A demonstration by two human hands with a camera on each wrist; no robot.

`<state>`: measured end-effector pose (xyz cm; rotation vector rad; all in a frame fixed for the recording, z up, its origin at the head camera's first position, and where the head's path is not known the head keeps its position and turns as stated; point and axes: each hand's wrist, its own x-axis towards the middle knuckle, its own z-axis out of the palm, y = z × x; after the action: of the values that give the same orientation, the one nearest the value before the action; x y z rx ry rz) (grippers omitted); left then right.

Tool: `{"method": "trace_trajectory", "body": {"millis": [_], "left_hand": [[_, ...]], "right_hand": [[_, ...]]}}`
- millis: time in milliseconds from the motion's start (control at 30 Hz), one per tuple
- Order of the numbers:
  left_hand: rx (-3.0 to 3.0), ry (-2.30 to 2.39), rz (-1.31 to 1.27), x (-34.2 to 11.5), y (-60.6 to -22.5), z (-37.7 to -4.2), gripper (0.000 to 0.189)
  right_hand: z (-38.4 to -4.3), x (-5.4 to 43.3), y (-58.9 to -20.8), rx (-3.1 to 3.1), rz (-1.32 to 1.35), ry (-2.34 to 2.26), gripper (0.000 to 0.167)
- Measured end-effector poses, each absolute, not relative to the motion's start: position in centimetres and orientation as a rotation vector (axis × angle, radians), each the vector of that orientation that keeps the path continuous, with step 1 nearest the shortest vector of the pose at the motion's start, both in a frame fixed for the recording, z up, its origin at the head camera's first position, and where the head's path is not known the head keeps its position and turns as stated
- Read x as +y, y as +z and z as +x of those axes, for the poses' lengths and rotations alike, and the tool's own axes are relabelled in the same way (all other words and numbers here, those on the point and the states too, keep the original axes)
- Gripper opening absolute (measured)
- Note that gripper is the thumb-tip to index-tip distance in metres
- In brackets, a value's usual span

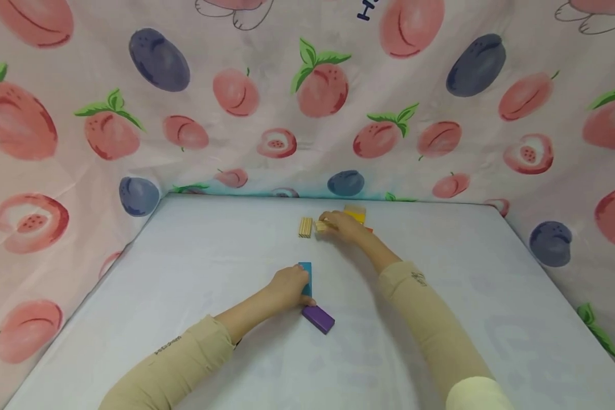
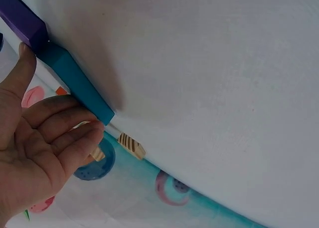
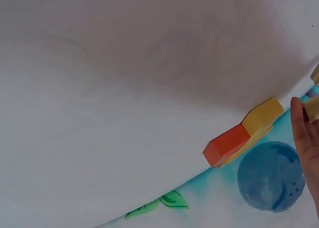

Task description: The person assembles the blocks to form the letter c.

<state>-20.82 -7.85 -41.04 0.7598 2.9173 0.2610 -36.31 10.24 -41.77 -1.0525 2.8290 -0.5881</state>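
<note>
My left hand (image 1: 287, 287) rests against a blue block (image 1: 307, 279) lying flat on the table. In the left wrist view, its fingers lie fairly straight along the blue block (image 2: 77, 83), and the thumb touches the corner where a purple block (image 2: 22, 21) meets it. That purple block (image 1: 319, 319) angles off toward the near right. Farther back, my right hand (image 1: 342, 225) pinches a light wooden block (image 1: 320, 226), partly hidden by the fingers. Just left of it stands a striped wooden block (image 1: 305, 227). At the right wrist view's edge, the right hand (image 3: 306, 153) shows only partly.
Behind the right hand are a yellow block (image 1: 356, 216) and an orange-red block (image 1: 369, 230), mostly covered by it. The right wrist view shows the orange-red block (image 3: 227, 144) touching a yellow one (image 3: 262, 115). A fruit-print cloth (image 1: 184, 136) rises behind the white table (image 1: 195, 245).
</note>
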Motion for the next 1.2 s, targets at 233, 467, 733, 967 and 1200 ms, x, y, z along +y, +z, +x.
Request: {"method": "trace_trajectory", "body": {"millis": [233, 467, 733, 967, 1200], "left_hand": [[2.931, 0.233, 0.759, -7.8, -41.2, -20.9, 0.053], [2.932, 0.206, 0.729, -7.8, -41.5, -20.9, 0.056], [2.932, 0.226, 0.719, -7.8, -41.4, -20.8, 0.055], [2.933, 0.228, 0.73, -7.9, -41.5, -20.7, 0.052], [2.946, 0.245, 0.76, -7.9, -41.6, -20.8, 0.048]], "right_hand": [[-35.7, 10.4, -41.6, 2.794, -1.099, -0.705, 0.035], [-35.4, 10.1, -42.8, 2.684, -1.113, -1.032, 0.033], [-35.0, 9.8, -43.1, 2.652, -1.122, -1.03, 0.031], [-34.7, 9.8, -43.5, 2.549, -1.271, -0.868, 0.03], [-34.7, 9.8, -43.4, 2.54, -1.358, -0.714, 0.026]]}}
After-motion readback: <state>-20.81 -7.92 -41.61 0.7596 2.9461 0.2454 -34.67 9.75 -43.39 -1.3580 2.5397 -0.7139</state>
